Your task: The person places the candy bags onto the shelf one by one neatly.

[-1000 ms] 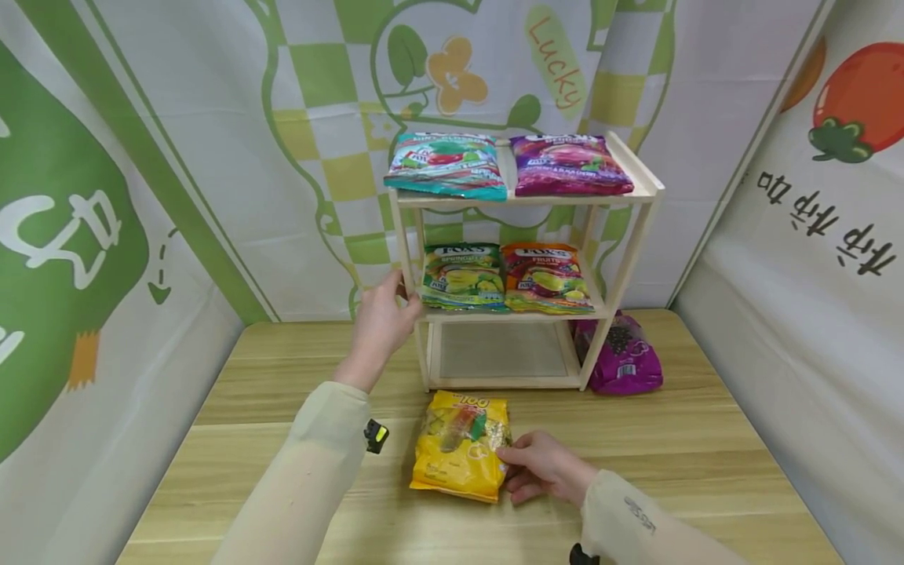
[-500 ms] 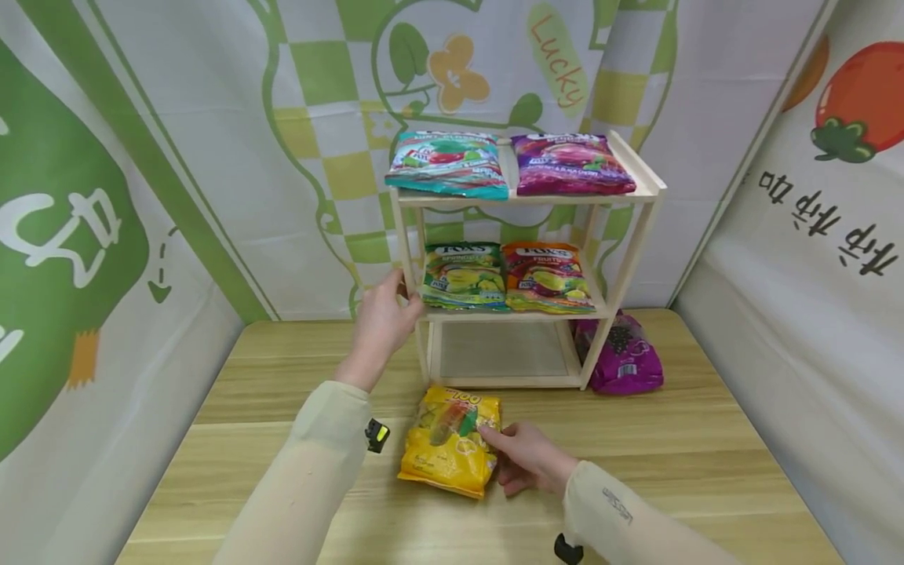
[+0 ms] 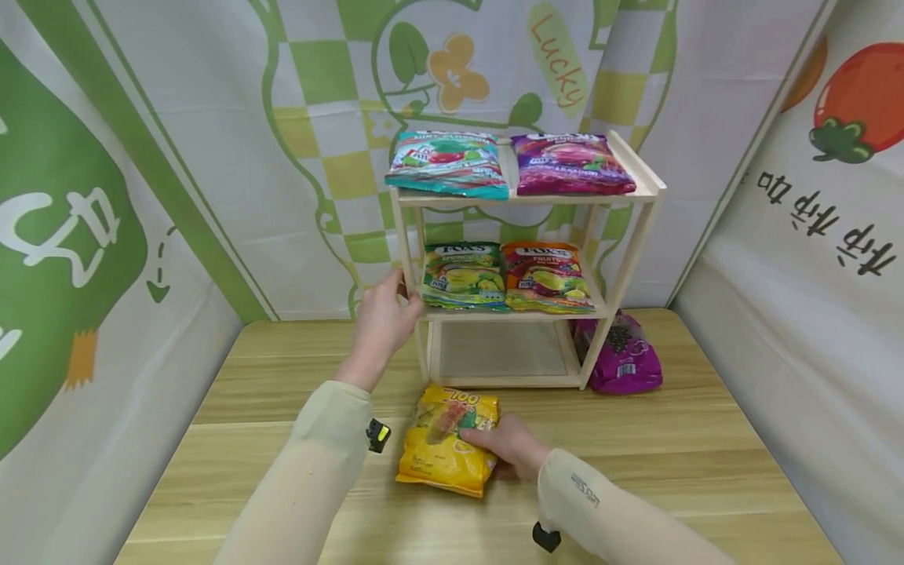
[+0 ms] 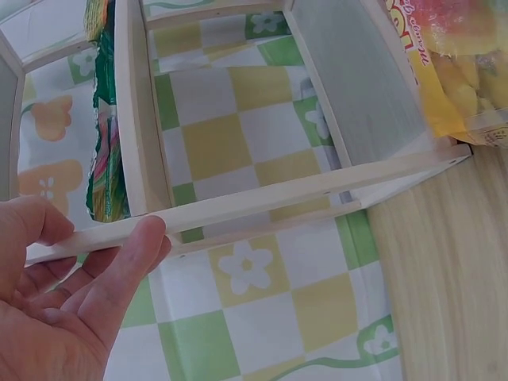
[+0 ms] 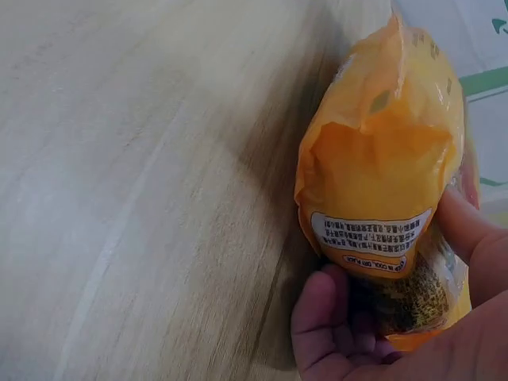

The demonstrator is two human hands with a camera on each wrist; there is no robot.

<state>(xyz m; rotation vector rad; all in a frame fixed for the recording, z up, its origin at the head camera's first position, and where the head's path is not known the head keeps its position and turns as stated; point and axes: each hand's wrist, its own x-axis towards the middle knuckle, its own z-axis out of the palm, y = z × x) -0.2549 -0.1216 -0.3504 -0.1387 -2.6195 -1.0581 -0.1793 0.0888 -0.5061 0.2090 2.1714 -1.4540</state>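
Note:
My right hand grips the right side of a yellow candy bag, thumb over its front and fingers round its edge and underside. In the right wrist view the bag shows its side fold and a printed label. It stands in front of the wooden shelf rack, by the bottom tier. My left hand holds the rack's left front post near the middle tier. In the left wrist view the thumb and fingers of the left hand pinch that post from both sides.
A teal bag and a purple bag lie on the top tier. A green bag and an orange bag lean on the middle tier. A magenta bag sits on the table, right of the rack.
The yellow bag has moved left and slightly toward the rack. My right hand has gone left with it and reaches further over its front. My left hand stays on the post.

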